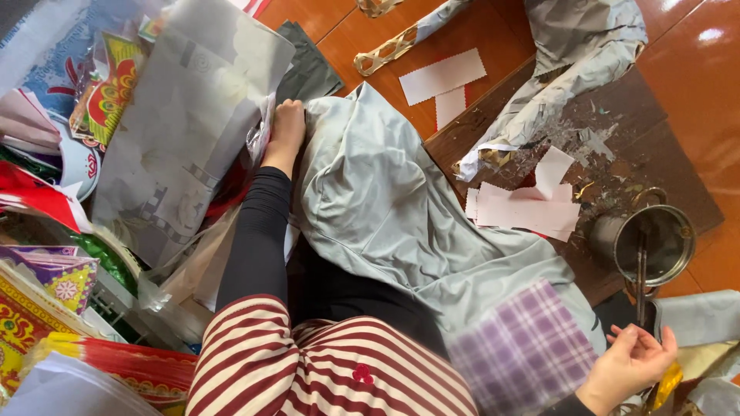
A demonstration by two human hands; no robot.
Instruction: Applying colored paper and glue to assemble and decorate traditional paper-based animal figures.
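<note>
We keep our left hand (287,127) pinching the far edge of the big silver-grey paper sheet (385,216) and pull evenly—a jerk could tear it. It lies mid-scene across our lap, its long axis running far-left to near-right. Our right hand (628,362), fingers loosely spread, rests near the metal pot (655,243)—holding nothing clearly.

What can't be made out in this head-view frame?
- Left hand: fingertips buried between the silver paper sheet and grey paper; what they grip is hidden.
- Right hand: near the bottom edge, wrist cut off; whether it touches the gold strip is unclear.
- Metal pot: contents too dark to tell, apart from a stick.
- Scraps on the dark board: too small to identify.
</note>
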